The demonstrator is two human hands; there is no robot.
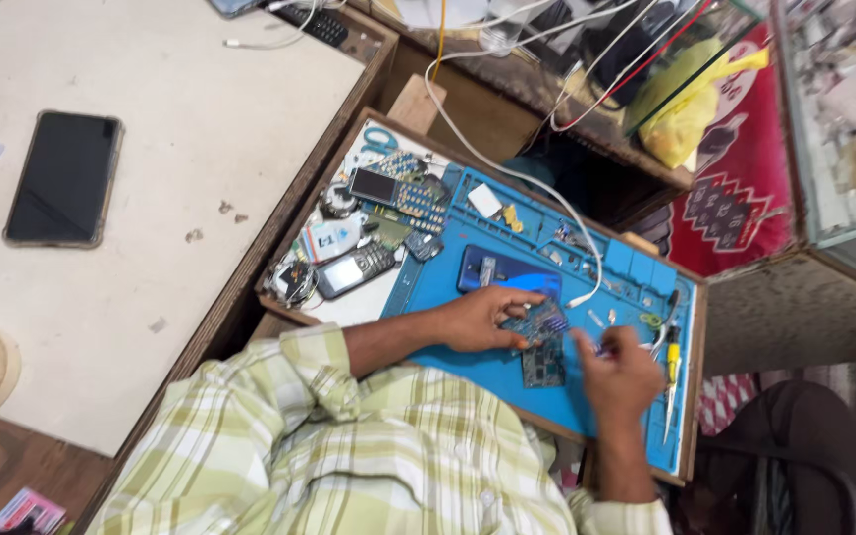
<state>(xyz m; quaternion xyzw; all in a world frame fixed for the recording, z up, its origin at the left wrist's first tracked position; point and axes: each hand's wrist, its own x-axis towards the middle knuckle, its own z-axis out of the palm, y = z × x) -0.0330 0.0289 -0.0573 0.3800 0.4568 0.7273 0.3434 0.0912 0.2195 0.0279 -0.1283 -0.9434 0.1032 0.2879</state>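
While blue mat point(468, 297) tops wooden bench point(289, 213) | left fingers point(507, 315) pin circuit board point(537, 325) | right fingers point(587, 349) pinch tool point(618, 349)

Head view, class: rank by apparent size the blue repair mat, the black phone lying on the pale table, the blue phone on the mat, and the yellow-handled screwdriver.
1. Blue repair mat
2. Black phone, though it may sit nearer the camera
3. Blue phone
4. Yellow-handled screwdriver, narrowest by far

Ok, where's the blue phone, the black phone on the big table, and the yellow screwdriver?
blue phone point(507, 272), head view, middle of its back
black phone point(63, 178), head view, centre of its dark screen
yellow screwdriver point(673, 362), head view, its handle
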